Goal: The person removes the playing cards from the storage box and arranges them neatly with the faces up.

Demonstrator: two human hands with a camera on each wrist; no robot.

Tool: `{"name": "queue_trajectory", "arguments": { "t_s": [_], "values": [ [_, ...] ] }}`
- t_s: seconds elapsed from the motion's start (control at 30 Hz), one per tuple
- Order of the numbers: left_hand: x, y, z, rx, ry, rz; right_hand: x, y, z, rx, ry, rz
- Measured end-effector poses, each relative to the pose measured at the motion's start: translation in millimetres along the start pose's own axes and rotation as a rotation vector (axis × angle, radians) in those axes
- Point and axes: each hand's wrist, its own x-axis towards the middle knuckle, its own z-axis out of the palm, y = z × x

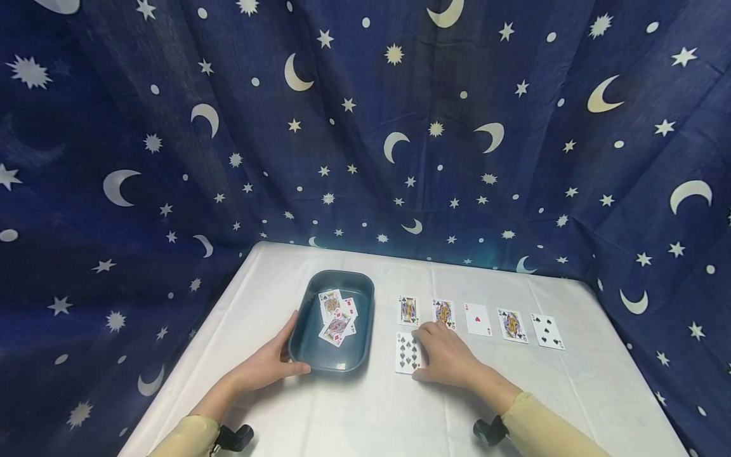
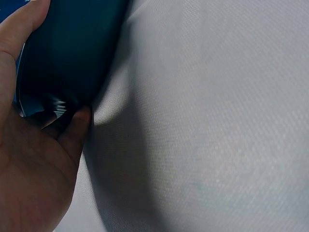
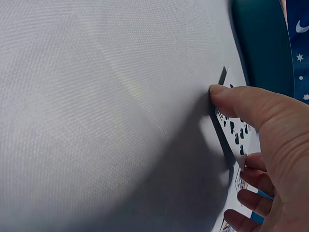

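Note:
A dark teal tray (image 1: 362, 330) stands on the white tablecloth with several playing cards (image 1: 337, 316) lying face up in it. My left hand (image 1: 273, 363) grips its near left corner, thumb along the near rim; the left wrist view shows that hand (image 2: 34, 169) against the tray (image 2: 72, 48). My right hand (image 1: 447, 357) lies over a spades card (image 1: 405, 353) just right of the tray. In the right wrist view its thumb (image 3: 223, 92) presses the edge of the card (image 3: 236, 130), whose corner is lifted, with the fingers curled at the far end.
A row of face-up cards runs to the right: a king (image 1: 408, 311), a face card (image 1: 444, 313), an ace of hearts (image 1: 478, 318), another face card (image 1: 512, 325) and a spades card (image 1: 547, 331). A starry blue curtain (image 1: 365, 127) surrounds the table (image 1: 354, 412).

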Motion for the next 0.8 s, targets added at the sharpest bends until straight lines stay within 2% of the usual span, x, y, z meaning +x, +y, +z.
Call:
{"name": "queue_trajectory", "arguments": {
  "t_s": [0.37,0.8],
  "values": [
    [-0.1,1.2,-0.1,-0.011,-0.008,-0.003,1.1,5.6,5.0,-0.001,-0.011,0.012],
    [0.7,1.8,0.1,0.001,-0.005,-0.012,1.4,4.6,0.5,0.03,-0.033,0.02]
  ]
}}
